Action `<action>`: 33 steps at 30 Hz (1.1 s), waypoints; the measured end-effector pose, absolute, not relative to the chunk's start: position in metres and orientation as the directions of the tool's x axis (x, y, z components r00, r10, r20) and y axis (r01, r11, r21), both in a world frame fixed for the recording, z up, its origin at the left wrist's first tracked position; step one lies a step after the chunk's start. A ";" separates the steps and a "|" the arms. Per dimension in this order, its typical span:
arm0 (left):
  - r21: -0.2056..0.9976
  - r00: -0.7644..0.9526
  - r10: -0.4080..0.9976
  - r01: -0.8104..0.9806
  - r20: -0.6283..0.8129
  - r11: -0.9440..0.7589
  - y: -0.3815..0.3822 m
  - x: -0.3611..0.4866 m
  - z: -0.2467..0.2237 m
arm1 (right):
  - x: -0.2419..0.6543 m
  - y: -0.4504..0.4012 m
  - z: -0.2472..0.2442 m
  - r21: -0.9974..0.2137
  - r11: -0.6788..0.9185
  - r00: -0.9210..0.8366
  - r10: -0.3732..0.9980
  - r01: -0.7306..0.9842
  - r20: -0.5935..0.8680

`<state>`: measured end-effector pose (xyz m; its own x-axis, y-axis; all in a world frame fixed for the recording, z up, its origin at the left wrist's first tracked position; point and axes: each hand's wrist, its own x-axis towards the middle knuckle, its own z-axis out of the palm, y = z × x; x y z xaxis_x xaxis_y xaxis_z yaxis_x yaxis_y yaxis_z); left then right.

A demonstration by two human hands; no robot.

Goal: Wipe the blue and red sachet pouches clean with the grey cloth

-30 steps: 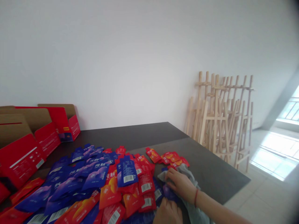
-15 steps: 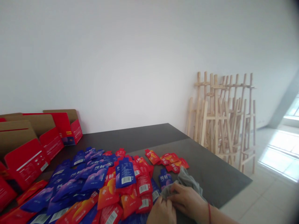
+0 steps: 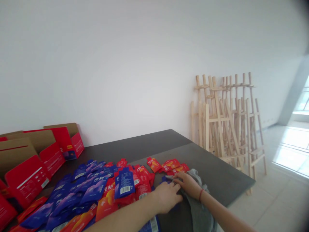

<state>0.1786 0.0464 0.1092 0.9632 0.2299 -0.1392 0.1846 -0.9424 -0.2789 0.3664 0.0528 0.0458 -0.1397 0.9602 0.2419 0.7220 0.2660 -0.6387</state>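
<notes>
My left hand (image 3: pixel 166 196) reaches in from the lower left, with its fingers at the right edge of a heap of blue and red foil sachets. Its forearm crosses over the front of the heap. My right hand (image 3: pixel 185 183), wearing a thin red cord on the wrist, lies close beside it and pinches the edge of a grey cloth (image 3: pixel 199 206). A blue sachet (image 3: pixel 166 179) is mostly hidden under the fingers of both hands. A small group of red sachets (image 3: pixel 169 166) lies just beyond them. The heap of blue sachets (image 3: pixel 89 190) spreads to the left.
Red-and-cardboard display boxes (image 3: pixel 26 174) stand open along the table's left side. The dark table (image 3: pixel 217 175) ends at a corner to the right, above a tiled floor (image 3: pixel 265 206). Several wooden easels (image 3: pixel 224 122) lean against the white wall.
My left hand has moved up from the bottom edge toward the heap, with its forearm now across the sachets. The hands and grey cloth have shifted farther from me, and the blue sachet is now mostly covered.
</notes>
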 end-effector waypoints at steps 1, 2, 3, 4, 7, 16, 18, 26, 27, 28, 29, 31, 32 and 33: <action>-0.298 0.969 0.196 0.145 -0.149 -0.943 0.050 0.182 0.109 | 0.366 0.052 0.045 -0.649 0.264 -0.134 0.961 0.713 0.244; -0.310 0.975 0.160 0.106 -0.157 -0.945 0.053 0.186 0.108 | 0.366 0.052 0.043 -0.659 0.263 -0.129 0.961 0.705 0.246; -0.315 0.978 0.129 0.071 -0.166 -0.947 0.056 0.189 0.107 | 0.365 0.051 0.041 -0.666 0.262 -0.123 0.961 0.698 0.248; -0.319 0.979 0.107 0.047 -0.175 -0.947 0.059 0.192 0.106 | 0.365 0.050 0.040 -0.673 0.260 -0.117 0.961 0.693 0.251; -0.347 0.977 0.115 0.047 -0.177 -0.937 0.065 0.197 0.109 | 0.364 0.049 0.040 -0.689 0.260 -0.109 0.961 0.677 0.256; -0.282 0.910 0.404 0.414 0.094 -0.866 0.029 0.170 0.088 | 0.370 0.034 0.077 -0.705 0.265 -0.118 0.961 0.658 0.251; -0.277 0.913 0.397 0.406 0.091 -0.871 0.020 0.167 0.064 | 0.363 0.021 0.081 -0.669 0.323 -0.237 0.946 0.670 0.221; -0.322 0.927 0.267 0.345 0.262 -0.882 0.009 0.168 0.016 | 0.318 0.015 0.077 -0.358 0.381 -0.387 0.920 0.852 0.058; -0.312 0.923 0.276 0.354 0.269 -0.881 0.008 0.169 0.016 | 0.312 0.023 0.077 -0.317 0.384 -0.388 0.920 0.867 0.052; -0.304 0.919 0.286 0.364 0.271 -0.881 0.008 0.169 0.016 | 0.307 0.033 0.077 -0.285 0.387 -0.390 0.920 0.877 0.050; -0.298 0.915 0.298 0.375 0.273 -0.878 0.007 0.170 0.015 | 0.302 0.043 0.078 -0.264 0.389 -0.390 0.919 0.883 0.051; -0.294 0.904 0.322 0.400 0.281 -0.868 0.005 0.173 0.014 | 0.295 0.060 0.078 -0.250 0.392 -0.391 0.919 0.885 0.055; -0.293 0.898 0.336 0.415 0.286 -0.861 0.004 0.175 0.012 | 0.294 0.066 0.077 -0.250 0.394 -0.393 0.918 0.884 0.058; -0.292 0.892 0.345 0.426 0.291 -0.856 0.003 0.176 0.011 | 0.294 0.068 0.076 -0.248 0.400 -0.398 0.915 0.882 0.058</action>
